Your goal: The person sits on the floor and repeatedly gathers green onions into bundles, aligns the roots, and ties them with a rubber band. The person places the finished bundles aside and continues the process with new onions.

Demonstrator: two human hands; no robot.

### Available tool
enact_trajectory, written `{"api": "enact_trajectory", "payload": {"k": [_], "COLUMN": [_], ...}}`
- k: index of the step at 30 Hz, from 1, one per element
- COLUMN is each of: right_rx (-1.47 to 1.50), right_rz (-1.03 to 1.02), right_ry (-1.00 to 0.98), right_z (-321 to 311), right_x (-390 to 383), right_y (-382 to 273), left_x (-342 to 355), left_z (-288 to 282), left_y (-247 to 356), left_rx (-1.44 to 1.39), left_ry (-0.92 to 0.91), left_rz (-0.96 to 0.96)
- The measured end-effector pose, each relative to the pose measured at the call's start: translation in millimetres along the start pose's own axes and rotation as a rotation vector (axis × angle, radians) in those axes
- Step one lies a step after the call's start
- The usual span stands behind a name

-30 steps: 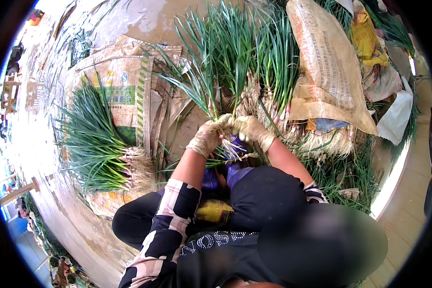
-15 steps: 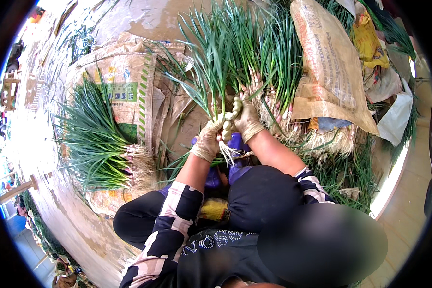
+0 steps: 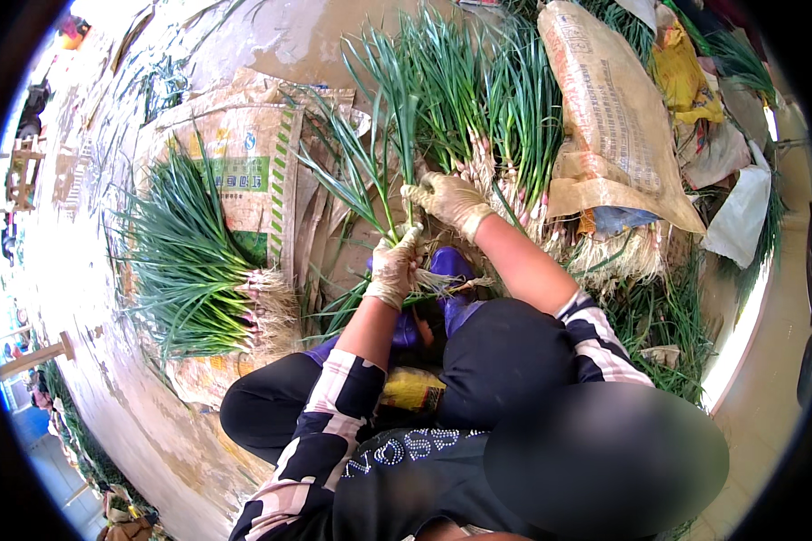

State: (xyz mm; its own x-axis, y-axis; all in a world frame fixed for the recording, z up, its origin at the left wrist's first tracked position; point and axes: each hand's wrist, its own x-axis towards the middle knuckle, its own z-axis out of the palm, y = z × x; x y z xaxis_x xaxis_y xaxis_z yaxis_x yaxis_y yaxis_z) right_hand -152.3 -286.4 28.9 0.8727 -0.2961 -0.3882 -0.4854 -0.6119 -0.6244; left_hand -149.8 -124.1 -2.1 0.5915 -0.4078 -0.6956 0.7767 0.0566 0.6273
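Observation:
My gloved left hand [image 3: 393, 263] grips a few green allium stalks [image 3: 352, 187] low down, with pale roots below it. Higher and to the right, my gloved right hand [image 3: 451, 200] has its thumb and fingers closed on one of those upright stalks. Just beyond lies a row of stalks [image 3: 456, 90] with pinkish-white bulbs and long roots. To the left, a thick pile [image 3: 189, 261] of the same plants lies on flattened printed sacks [image 3: 244, 203]. Below my hands, purple boots [image 3: 454, 279] show between my black-clad knees.
A tan printed sack [image 3: 609, 108] covers plants at the back right, beside yellow plastic sacking [image 3: 686, 81] and white scraps [image 3: 731, 216]. Loose green leaves [image 3: 659, 316] lie by my right knee. A wooden piece [image 3: 36, 356] sits at the far left edge.
My hands have separated: the right has moved up along the stalks, the left a little down and to the left while keeping its grip.

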Motion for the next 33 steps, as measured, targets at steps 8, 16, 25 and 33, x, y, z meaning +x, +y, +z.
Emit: {"api": "enact_trajectory", "payload": {"k": [8, 16, 25, 33], "right_rx": [-0.035, 1.327, 0.81, 0.444], "right_rz": [-0.067, 0.111, -0.022, 0.21], "right_ry": [0.096, -0.141, -0.989, -0.668], "right_z": [25.4, 33.5, 41.4, -13.1], "right_x": [2.8, 21.0, -2.5, 13.8], "right_y": [-0.6, 53.4, 50.6, 119.2], "left_x": [-10.4, -15.7, -8.8, 23.0], "left_z": [-3.9, 18.4, -27.6, -84.5], "left_y": [-1.0, 12.2, 26.4, 37.6], "left_rx": [0.246, -0.683, -0.16, 0.257], "left_ry": [-0.001, -0.69, -0.609, 0.15], "left_rz": [0.036, -0.213, -0.25, 0.057]}}
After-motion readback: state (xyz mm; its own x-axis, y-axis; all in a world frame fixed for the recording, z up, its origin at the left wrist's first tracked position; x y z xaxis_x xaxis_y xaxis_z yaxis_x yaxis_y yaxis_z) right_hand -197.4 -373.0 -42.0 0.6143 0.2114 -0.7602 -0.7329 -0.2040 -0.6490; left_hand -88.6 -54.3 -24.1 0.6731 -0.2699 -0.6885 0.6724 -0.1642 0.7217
